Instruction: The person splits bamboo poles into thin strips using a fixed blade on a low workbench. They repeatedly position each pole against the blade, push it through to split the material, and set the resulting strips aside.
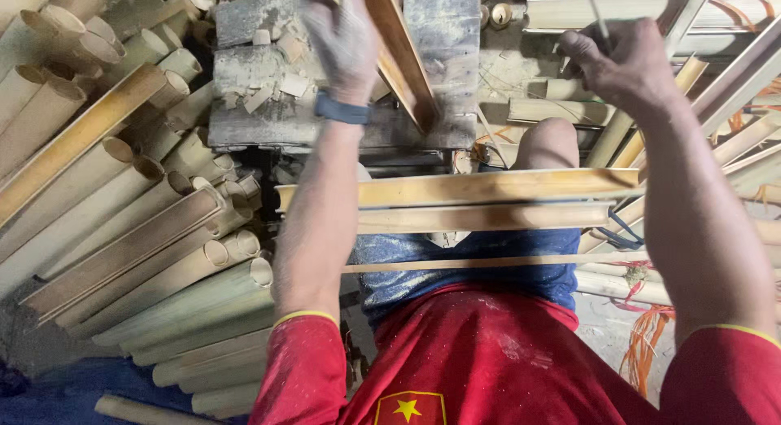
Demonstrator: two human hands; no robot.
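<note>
The left hand (346,39), gloved in grey with a blue band at the wrist, is closed on a split bamboo strip (400,55) that stands tilted on a worn wooden chopping block (268,120); the strip's long axis runs away from the person and slightly leftward, its lower end resting on the block just to the right of that hand. The right hand (622,63), bare, is curled around a thin pale handle or blade (599,18) (its top runs out of the frame, so what tool it is cannot be told), and it sits well apart to the right of the strip, making the left hand the nearer one. Three more split lengths (488,201) lie crosswise over the person's lap, at right angles to the held strip. Chips litter the block. To the left, bamboo tubes (138,230) lie heaped together; more slats (716,83) pile up on the right.
</note>
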